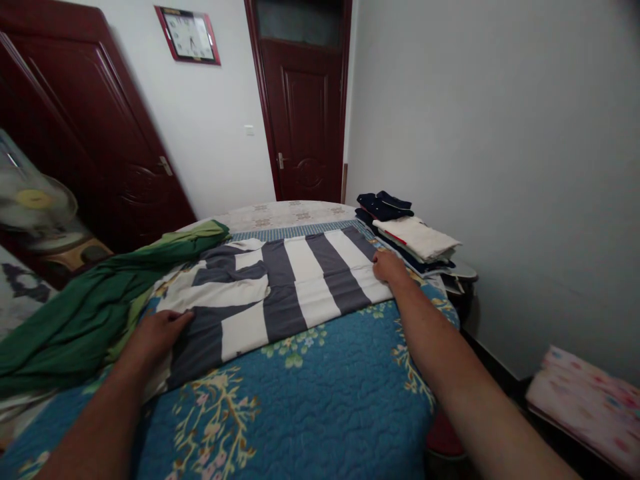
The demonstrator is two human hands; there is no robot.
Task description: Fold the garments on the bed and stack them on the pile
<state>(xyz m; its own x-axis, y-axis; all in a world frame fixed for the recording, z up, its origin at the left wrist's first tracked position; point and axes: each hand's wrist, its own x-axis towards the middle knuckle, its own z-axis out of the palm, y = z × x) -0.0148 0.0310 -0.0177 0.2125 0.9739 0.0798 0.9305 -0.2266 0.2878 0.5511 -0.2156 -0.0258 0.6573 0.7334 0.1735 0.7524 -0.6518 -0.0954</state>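
Observation:
A grey and white striped shirt [310,280] lies spread flat, its sleeve folded across the body at the left. My left hand [163,333] is closed at the shirt's near left part, thumb and forefinger pinching the cloth. At the opposite end, my right hand [391,268] has its fingers curled over the shirt's right edge and grips it. Under the shirt is a blue quilted cover [320,393] with a floral pattern. What my lower left fingers touch is hidden behind the hand.
A stack of folded clothes [417,237] stands beyond my right hand. To the left lies a heap of green cloth [85,320]. A fan [35,200] is at the far left, and a pink patterned box-like item [585,407] sits low at the right. Walls and doors [310,113] close off the back.

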